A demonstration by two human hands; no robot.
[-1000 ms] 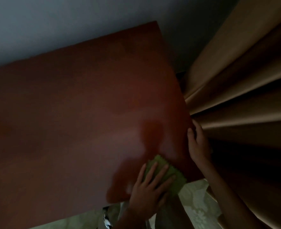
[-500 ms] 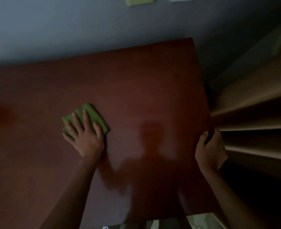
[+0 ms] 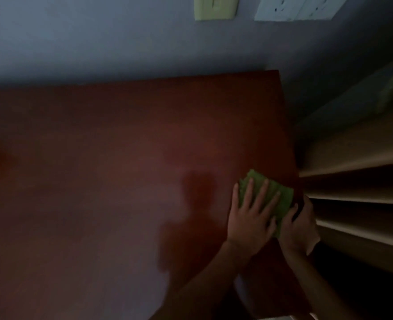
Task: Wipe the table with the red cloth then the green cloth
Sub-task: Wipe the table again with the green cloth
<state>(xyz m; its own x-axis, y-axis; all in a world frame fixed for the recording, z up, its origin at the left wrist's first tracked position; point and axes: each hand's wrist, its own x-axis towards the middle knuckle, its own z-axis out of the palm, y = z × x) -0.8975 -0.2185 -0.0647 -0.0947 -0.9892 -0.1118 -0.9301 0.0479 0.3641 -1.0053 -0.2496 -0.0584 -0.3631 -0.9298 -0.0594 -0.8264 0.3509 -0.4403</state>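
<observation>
Our left hand point(image 3: 248, 221) lies flat on the green cloth point(image 3: 275, 196), fingers straight and spread, pressing it down onto the desk point(image 3: 121, 158) and not curling round it. The grip here is an open palm, with the cloth pinned under the fingers and its far and right parts showing beyond the fingertips. Our right hand point(image 3: 299, 227) sits just beside it at the desk's right edge, fingers curled over that edge as if to steady it; the thumb side touches or nearly touches the cloth's near right corner, and in this dim light we cannot tell which.

The cloth is folded into a rough oblong near the right edge of the desk, about halfway between near and far. Its long axis runs from far-left to near-right, roughly across our left fingers. It lies directly under and just ahead of the left hand, so that hand alone does the wiping; the right hand only braces.

We judge that the green-cloth pass is under way and that the red cloth, which is not in view, has had its turn. With the cloth hard against the right edge, the bare surface lies to the left and far, so the next stroke likely has to sweep that way.

Beyond the desk a wall point(image 3: 98, 42) carries a switch plate point(image 3: 216, 6) and a socket plate point(image 3: 299, 8). To the right hang pale curtain folds point(image 3: 357, 158).
</observation>
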